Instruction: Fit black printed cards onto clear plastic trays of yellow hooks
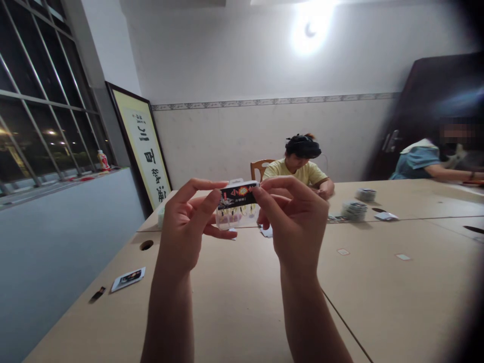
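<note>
A small clear plastic box (247, 214) is held up in front of me, above the table. A black printed label (239, 197) covers its upper part, and a clear hang tab (236, 181) sticks up on top. Small hook-like pieces, yellowish and dark, show through the lower part. My left hand (191, 217) pinches the box's left end between thumb and fingers, its lower fingers extending beneath. At the upper right corner, my right hand (297, 217) grips it with thumb and index finger; its other fingers are curled and partly hidden.
Stacks of flat packs (354, 211) stand across the wooden table (234, 302). A printed packet (128, 279) and a dark strip (98, 294) lie at left, near a round table hole (146, 245). Two people sit opposite, one in a yellow shirt (313, 174).
</note>
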### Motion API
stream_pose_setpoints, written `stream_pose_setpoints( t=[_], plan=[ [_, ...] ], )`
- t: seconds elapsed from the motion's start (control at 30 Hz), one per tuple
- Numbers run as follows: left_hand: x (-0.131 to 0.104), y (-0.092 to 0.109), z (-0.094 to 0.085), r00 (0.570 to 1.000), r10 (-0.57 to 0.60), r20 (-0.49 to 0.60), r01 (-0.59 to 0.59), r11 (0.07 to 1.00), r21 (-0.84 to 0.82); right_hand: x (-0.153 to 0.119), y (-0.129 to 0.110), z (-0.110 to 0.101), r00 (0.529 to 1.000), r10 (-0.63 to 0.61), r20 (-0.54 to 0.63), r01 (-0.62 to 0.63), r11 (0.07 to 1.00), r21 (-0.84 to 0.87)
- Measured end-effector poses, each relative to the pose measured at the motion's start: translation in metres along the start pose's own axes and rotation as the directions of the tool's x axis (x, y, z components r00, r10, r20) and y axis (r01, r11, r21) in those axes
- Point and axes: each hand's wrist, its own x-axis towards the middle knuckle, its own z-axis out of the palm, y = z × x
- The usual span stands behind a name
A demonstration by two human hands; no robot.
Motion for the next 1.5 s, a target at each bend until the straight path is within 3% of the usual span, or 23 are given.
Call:
stream_pose_setpoints(
  t=[0.37,0.87,1.2,1.5],
  plan=[
    [0.0,0.0,0.001,0.999,0.004,-0.033,-0.001,0.996,0.093,0.001,0.001,0.001,0.999,0.033,-0.006,-0.033,0.999,-0.021],
    [0.0,0.001,0.001,1.0,0.005,-0.019,-0.004,0.998,0.062,0.002,0.001,0.001,0.999,0.043,-0.011,-0.042,0.997,0.063],
    [0.0,-0.001,0.002,0.999,-0.004,-0.042,0.005,1.0,0.011,0.0,0.001,0.001,0.997,0.074,0.032,-0.074,0.997,-0.009],
    [0.009,-0.012,-0.002,0.995,-0.015,-0.098,0.018,1.0,0.022,-0.006,0.004,0.008,0.992,-0.121,0.026,0.123,0.985,-0.118]
  ],
)
